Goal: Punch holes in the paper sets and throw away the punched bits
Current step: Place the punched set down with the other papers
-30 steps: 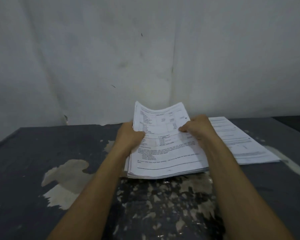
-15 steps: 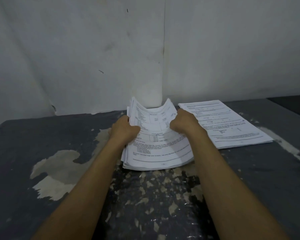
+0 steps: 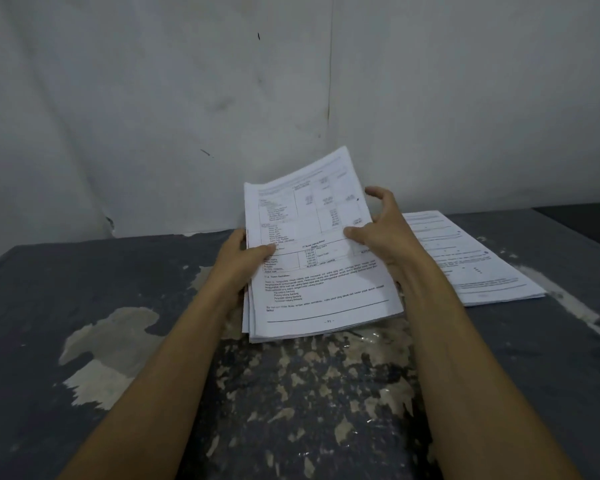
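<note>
A thick set of printed white pages (image 3: 321, 271) is held tilted up over the middle of the dark table (image 3: 84, 306), its near edge resting low by the tabletop. My left hand (image 3: 243, 263) grips the set's left edge, thumb on top. At the right edge is my right hand (image 3: 383, 230), thumb pressing the top page, the other fingers spread apart behind the edge. A second set of pages (image 3: 471, 261) lies flat on the table to the right. No hole punch is in view.
The tabletop is dark grey with worn, pale peeling patches (image 3: 111, 337). A stained white wall (image 3: 291, 98) rises right behind the table. The table's right edge (image 3: 575, 220) borders a darker area.
The bowed pages have flattened out and the set now tilts up higher. My right hand has loosened from a closed grip, its fingers now spread at the right edge.
</note>
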The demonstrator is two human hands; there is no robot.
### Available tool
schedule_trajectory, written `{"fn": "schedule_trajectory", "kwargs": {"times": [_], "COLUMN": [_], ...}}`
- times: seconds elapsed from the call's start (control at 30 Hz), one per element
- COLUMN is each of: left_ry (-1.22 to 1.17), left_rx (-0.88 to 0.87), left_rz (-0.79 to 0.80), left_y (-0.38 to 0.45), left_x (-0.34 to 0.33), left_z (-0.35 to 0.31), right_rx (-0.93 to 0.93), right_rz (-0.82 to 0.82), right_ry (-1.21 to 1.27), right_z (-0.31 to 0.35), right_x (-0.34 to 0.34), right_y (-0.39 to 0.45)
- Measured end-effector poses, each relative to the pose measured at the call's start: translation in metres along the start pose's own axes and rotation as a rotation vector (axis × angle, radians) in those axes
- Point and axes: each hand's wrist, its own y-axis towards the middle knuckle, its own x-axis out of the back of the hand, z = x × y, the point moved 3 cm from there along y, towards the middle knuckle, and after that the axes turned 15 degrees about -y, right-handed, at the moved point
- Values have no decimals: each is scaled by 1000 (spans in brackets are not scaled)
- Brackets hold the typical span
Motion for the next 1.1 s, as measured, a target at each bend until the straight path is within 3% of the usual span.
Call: {"fn": "schedule_trajectory", "kwargs": {"times": [0.13,0.33,0.47,0.6,0.8,1.0,1.1], "left_ry": [-170,-120,-83,-49,8,-49,-85], "left_rx": [-171,-581,-727,-767,-691,-785,-759], "left_rz": [-41,-32,-47,-42,2,-76,-91], "left_y": [-8,-26,-33,-33,-33,-38,-34], "left_x": [-1,-7,-6,0,-2,1,8], "left_z": [-16,-55,-80,-95,-92,-108,-106], "right_rx": [75,206,331,340,256,364,301], "right_rz": [-5,-105,-188,-188,-132,-234,-202], "right_ry": [87,203,246,249,248,233,263], "right_z": [7,31,58,65,53,73,63], "right_x": [3,9,15,17,8,8,1], "right_y": [0,-2,-10,-14,-15,-17,-14]}}
